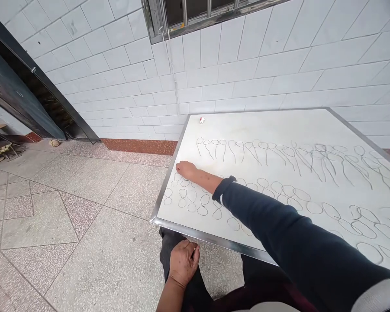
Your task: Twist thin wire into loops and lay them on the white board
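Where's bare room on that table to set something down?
Free: the far strip of the table between its back edge and the upper row of wire loops, beside the small white object. Crowded: near half, where loops surround the right hand.

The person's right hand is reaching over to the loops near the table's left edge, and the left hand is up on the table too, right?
Not quite. The head view shows the right hand among the thin dark wire loops near the left edge of the white metal-rimmed table, as you said. But the left hand is not on the table; it rests below its edge, on the person's lap.
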{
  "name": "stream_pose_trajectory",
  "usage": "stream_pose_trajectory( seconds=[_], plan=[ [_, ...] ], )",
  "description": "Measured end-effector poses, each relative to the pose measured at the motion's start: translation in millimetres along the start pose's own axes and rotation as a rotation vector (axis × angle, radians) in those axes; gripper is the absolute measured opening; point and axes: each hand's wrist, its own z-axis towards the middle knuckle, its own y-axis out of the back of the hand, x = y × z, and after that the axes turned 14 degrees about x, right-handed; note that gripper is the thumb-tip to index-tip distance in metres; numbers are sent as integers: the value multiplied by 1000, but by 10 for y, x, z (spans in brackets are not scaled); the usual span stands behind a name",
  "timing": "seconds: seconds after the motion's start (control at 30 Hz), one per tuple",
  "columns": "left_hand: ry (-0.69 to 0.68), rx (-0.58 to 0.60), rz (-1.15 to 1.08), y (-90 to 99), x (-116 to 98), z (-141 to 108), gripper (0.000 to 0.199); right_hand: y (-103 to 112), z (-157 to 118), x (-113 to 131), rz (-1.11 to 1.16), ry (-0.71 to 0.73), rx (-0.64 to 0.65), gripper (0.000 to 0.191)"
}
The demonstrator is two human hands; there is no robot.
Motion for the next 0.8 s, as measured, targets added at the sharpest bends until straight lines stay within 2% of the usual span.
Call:
stream_pose_trajectory(
  seconds=[0.2,0.43,0.8],
  plan=[
    [1,-35,10,-8,-18,4,21,8,107,-1,-101,32,-12,29],
    [23,-22,13,-24,-22,4,21,1,105,40,-193,54,10,30],
    [48,-36,17,-27,-12,-14,23,212,4,109,-191,157,128,28]
  ],
)
